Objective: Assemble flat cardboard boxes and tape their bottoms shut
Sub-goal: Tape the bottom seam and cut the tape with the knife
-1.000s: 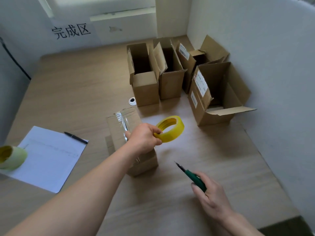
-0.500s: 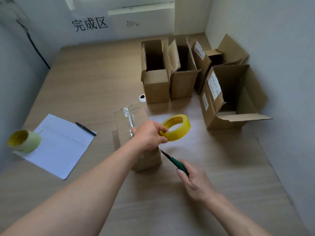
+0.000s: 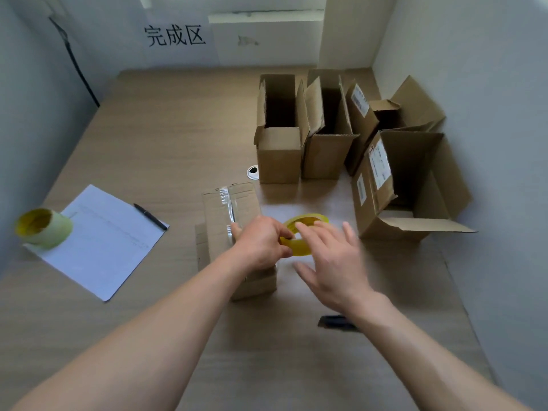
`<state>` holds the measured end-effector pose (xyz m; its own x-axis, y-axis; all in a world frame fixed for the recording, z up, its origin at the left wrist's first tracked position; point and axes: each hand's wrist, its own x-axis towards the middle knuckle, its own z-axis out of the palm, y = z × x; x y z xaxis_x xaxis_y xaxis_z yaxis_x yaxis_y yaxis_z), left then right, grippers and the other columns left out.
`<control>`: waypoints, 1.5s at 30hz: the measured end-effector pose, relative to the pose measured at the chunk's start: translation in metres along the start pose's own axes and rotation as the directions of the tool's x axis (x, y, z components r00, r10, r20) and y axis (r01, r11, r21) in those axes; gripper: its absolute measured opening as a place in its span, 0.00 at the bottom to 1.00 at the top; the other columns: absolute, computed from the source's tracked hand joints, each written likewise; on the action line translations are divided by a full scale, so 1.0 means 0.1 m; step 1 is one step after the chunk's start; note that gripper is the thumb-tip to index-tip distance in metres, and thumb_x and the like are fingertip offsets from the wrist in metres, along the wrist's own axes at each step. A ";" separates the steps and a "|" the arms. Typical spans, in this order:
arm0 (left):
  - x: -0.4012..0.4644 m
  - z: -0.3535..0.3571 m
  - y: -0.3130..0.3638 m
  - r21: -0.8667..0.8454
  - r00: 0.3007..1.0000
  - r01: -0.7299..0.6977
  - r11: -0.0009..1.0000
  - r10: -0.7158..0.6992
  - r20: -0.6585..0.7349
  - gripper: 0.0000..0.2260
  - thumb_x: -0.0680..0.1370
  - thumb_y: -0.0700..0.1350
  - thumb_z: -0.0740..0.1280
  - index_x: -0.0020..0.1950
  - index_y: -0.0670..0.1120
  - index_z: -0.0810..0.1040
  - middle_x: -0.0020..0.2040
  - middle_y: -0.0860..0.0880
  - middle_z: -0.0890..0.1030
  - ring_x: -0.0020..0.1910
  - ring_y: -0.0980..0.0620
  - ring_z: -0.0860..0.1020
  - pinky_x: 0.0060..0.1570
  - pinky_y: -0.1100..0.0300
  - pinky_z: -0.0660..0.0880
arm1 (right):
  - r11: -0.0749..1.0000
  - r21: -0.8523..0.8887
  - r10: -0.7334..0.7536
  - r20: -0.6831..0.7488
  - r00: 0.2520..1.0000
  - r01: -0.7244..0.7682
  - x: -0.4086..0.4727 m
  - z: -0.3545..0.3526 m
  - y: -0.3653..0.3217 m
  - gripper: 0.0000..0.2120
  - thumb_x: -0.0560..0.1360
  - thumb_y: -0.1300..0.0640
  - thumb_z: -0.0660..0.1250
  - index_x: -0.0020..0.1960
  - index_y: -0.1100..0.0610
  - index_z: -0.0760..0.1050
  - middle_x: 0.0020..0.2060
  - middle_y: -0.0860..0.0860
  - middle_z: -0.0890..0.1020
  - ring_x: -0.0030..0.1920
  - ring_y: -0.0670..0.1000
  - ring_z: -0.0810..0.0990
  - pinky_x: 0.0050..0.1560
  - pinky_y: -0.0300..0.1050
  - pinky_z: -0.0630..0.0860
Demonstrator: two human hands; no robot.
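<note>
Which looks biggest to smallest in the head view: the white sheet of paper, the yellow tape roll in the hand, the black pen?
1. White sheet of paper, clearly largest.
2. Yellow tape roll, partly hidden by the left hand gripping it.
3. Black pen, slimmest, though nearly as long as the roll is wide.

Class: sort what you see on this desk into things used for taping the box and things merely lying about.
In use: box being taped; yellow tape roll; left hand; right hand; cutter.
Lying about: paper sheet; pen; spare tape roll.
</note>
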<state>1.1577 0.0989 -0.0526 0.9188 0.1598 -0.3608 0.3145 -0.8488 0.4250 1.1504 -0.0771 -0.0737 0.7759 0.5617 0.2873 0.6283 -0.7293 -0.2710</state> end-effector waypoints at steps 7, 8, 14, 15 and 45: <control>-0.10 -0.03 -0.09 0.034 0.986 -0.165 0.986 0.165 -0.003 0.03 0.75 0.52 0.69 0.47 0.59 0.77 0.47 0.55 0.77 0.60 0.50 0.72 0.66 0.32 0.56 | 0.976 0.156 0.070 0.428 0.901 -0.150 0.43 0.07 -0.01 0.20 0.73 0.47 0.69 0.63 0.41 0.68 0.52 0.48 0.83 0.51 0.57 0.80 0.50 0.52 0.77; -0.14 -0.02 -0.13 0.043 0.980 -0.198 0.979 0.199 -0.028 0.07 0.74 0.54 0.69 0.51 0.58 0.77 0.50 0.55 0.77 0.61 0.51 0.71 0.66 0.34 0.57 | 0.970 0.156 0.092 0.471 0.877 -0.186 0.47 0.08 -0.01 0.21 0.72 0.48 0.69 0.63 0.41 0.68 0.52 0.47 0.83 0.51 0.57 0.80 0.50 0.52 0.77; -0.37 0.16 -0.46 0.184 0.922 -0.324 0.928 0.353 -0.158 0.28 0.64 0.66 0.72 0.54 0.51 0.68 0.57 0.52 0.70 0.62 0.51 0.67 0.67 0.42 0.57 | 0.948 0.149 0.131 0.621 0.772 -0.281 0.64 0.21 -0.06 0.07 0.71 0.55 0.71 0.43 0.43 0.78 0.41 0.42 0.83 0.44 0.50 0.79 0.43 0.43 0.76; -0.38 0.18 -0.47 0.207 0.922 -0.307 0.929 0.345 -0.177 0.28 0.64 0.67 0.71 0.53 0.51 0.67 0.57 0.51 0.69 0.62 0.50 0.67 0.67 0.43 0.58 | 0.945 0.147 0.137 0.633 0.762 -0.292 0.67 0.22 -0.07 0.07 0.70 0.55 0.70 0.38 0.44 0.77 0.34 0.42 0.81 0.39 0.49 0.78 0.38 0.41 0.73; -1.14 -0.03 -1.23 0.405 0.563 -0.817 0.411 0.723 0.402 0.41 0.67 0.46 0.71 0.76 0.50 0.56 0.78 0.46 0.54 0.79 0.49 0.45 0.75 0.44 0.42 | 0.813 0.369 0.463 0.062 0.884 -0.451 0.80 0.25 -0.60 0.08 0.71 0.57 0.68 0.38 0.47 0.73 0.39 0.48 0.76 0.41 0.55 0.75 0.40 0.45 0.66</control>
<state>1.0154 0.1867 -0.0609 0.6485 -0.7258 -0.2293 -0.7178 -0.6834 0.1332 1.1767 0.0213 -0.0573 0.9804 0.1836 0.0722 0.1821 -0.7018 -0.6887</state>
